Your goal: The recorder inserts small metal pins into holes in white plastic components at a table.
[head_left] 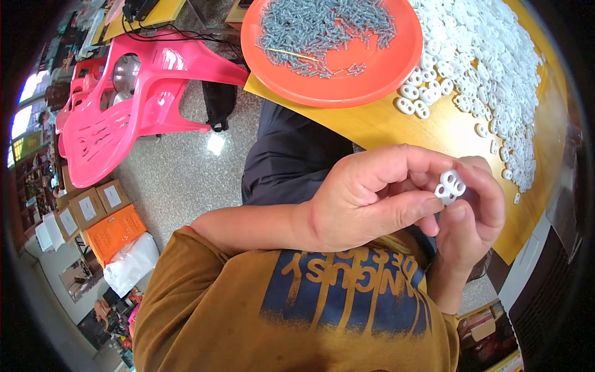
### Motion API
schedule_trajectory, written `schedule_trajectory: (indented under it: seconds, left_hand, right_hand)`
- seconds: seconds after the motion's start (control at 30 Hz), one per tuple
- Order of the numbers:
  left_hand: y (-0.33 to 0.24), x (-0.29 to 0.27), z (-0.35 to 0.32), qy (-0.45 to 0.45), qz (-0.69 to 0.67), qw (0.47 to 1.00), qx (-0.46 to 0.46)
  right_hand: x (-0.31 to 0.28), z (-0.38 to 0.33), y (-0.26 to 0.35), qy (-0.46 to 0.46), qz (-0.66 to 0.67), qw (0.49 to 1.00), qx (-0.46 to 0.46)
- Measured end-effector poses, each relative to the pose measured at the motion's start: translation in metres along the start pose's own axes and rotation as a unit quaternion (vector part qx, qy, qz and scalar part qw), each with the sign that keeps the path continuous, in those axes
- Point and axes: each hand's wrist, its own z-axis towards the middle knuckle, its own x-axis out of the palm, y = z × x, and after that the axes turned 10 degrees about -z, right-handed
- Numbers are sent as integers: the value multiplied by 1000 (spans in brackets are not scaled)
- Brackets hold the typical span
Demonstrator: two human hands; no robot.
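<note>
Two hands point(356, 199), one bench point(462, 127), one round red tray point(338, 98), one thin yellow stick point(291, 54). Springs point(322, 30) and white plastic pieces point(489, 43)? Way too many to count lol. Plus one orange package point(114, 232), one white bag point(130, 263), at least three cardboard boxes point(88, 208).

A white holed plastic part point(450, 186) is pinched aloft.

Left hand point(372, 204) and right hand point(474, 232) pinch small white plastic holed parts point(450, 187); round orange-red plastic tray point(372, 74) of grey coiled springs point(322, 28) sits beside heaped white two-hole ovals point(489, 56) on yellow wooden table point(449, 127).
</note>
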Motion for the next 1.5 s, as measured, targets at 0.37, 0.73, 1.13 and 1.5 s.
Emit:
schedule_trajectory:
  seconds: [0.37,0.73,1.13,1.5]
  left_hand:
    - [8,4,0,-19,3,999,40]
    - [10,6,-2,-26,65,994,84]
    - [13,4,-1,-45,145,985,83]
    - [16,3,0,-45,123,987,88]
  right_hand:
    - [7,0,5,2,-180,981,-72]
    - [17,-5,-3,-38,-217,971,-93]
    - [23,-13,-13,-72,-153,985,-40]
    - [15,-12,-12,-35,-166,983,-63]
